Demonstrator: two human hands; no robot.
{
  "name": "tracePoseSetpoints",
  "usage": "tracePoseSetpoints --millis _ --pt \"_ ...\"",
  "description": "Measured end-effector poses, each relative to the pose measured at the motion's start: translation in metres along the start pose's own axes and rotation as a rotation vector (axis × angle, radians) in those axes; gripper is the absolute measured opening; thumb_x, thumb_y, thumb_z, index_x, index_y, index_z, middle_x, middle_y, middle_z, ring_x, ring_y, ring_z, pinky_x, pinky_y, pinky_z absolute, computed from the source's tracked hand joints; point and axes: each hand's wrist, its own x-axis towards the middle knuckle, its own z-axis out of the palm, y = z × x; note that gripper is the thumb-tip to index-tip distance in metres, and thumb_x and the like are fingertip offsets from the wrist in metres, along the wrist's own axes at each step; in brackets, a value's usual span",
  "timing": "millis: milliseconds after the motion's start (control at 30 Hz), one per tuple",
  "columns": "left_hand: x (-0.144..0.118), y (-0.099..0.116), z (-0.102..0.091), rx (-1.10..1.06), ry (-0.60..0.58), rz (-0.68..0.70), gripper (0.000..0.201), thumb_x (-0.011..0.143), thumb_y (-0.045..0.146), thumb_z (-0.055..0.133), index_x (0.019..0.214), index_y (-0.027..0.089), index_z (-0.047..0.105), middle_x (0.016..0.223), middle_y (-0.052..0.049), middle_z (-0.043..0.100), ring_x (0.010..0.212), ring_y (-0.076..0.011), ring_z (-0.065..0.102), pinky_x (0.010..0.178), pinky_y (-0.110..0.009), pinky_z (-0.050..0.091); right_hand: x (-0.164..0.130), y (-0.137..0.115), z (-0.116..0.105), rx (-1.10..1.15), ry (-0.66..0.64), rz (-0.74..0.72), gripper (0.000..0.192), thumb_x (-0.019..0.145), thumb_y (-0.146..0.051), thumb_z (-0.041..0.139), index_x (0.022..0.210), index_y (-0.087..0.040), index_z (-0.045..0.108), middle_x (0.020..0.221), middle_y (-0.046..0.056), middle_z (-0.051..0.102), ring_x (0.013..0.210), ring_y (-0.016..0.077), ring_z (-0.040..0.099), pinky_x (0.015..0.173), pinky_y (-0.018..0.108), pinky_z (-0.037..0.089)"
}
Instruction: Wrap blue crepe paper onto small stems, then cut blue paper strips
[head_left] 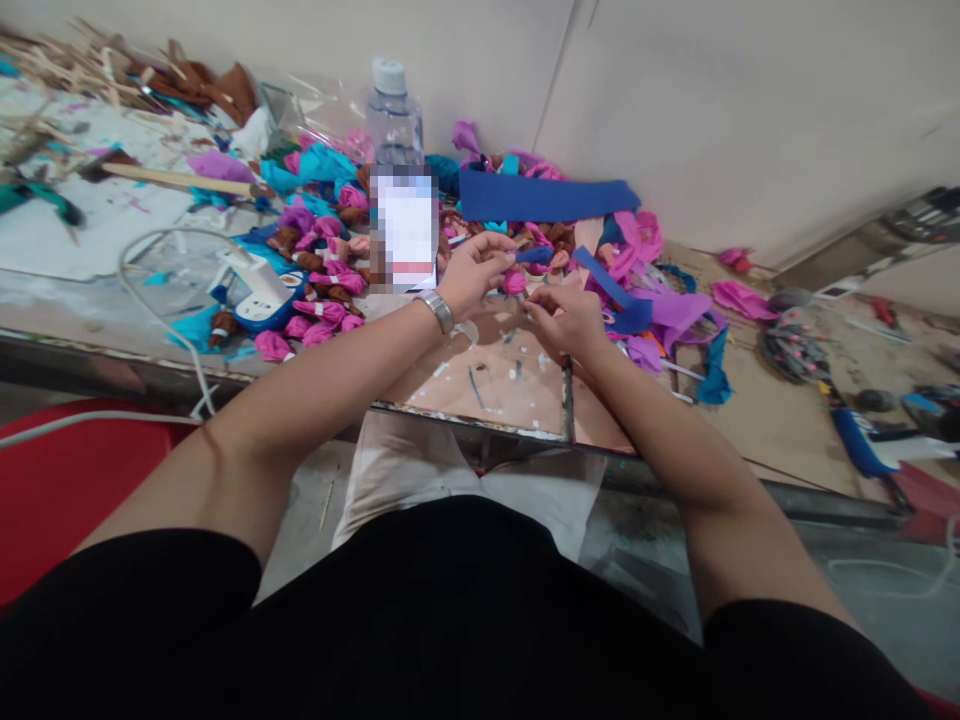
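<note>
Looks like small flower-type craft pieces getting put together here. The left hand (476,272) is raised a bit off the tabletop (517,385), wrist bent, fingers pinched around a little pink bud (514,283) with a blue strip (534,256) poking out past the fingertips. The right hand (568,322) sits lower and just beside it, fingers curled in close to the bud; I can't tell whether it's actually gripping anything or just steadying. Both forearms come in from the bottom and meet over the pinkish work patch.

My take on doing this bit well: keep the pinch tight right at the base of the bud so the wrap doesn't loosen, and keep the strip taut while the other fingers work it round. Resting the right wrist on the tabletop probably helps with control.

Finished pink and brown buds (322,300) are piled off to the left, next to a water bottle (394,120).
</note>
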Motion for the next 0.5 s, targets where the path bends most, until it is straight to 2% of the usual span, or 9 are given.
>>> tracePoseSetpoints --millis 167,267,400,500 --pt "-0.0005 0.0007 0.0 0.025 -0.009 0.007 0.019 0.085 0.026 0.079 0.1 0.022 0.068 0.084 -0.003 0.07 0.092 -0.0204 0.074 0.077 -0.032 0.061 0.0006 -0.0016 0.0005 -0.026 0.007 0.009 0.019 0.093 -0.038 0.067 0.088 -0.022 0.076 0.079 0.003 0.078 0.068 0.0195 0.068 0.071 0.033 0.051" --pt "-0.0004 0.0016 -0.0002 0.022 0.001 0.01 0.02 0.084 0.027 0.08 0.099 0.022 0.068 0.083 -0.002 0.07 0.088 -0.0193 0.073 0.074 -0.031 0.06 0.0005 -0.0011 0.0025 -0.008 0.032 0.029 0.021 0.093 -0.042 0.068 0.09 -0.022 0.075 0.077 0.003 0.077 0.068 0.0201 0.069 0.07 0.033 0.051" --pt "-0.0002 0.0028 0.0001 0.004 0.011 0.016 0.021 0.082 0.027 0.081 0.098 0.022 0.069 0.082 -0.002 0.07 0.084 -0.0174 0.072 0.071 -0.028 0.06 0.0 0.0002 0.0045 0.059 0.061 0.061 0.03 0.092 -0.051 0.069 0.101 -0.022 0.073 0.088 0.005 0.08 0.073 0.021 0.072 0.072 0.034 0.056" --pt "-0.0002 0.0027 0.0003 0.001 0.007 0.031 0.021 0.082 0.027 0.081 0.097 0.022 0.068 0.081 -0.001 0.069 0.083 -0.0166 0.071 0.07 -0.027 0.059 -0.0003 -0.0001 0.0038 0.067 0.051 0.054 0.032 0.093 -0.054 0.068 0.101 -0.023 0.073 0.092 0.006 0.08 0.075 0.0215 0.073 0.073 0.035 0.057"
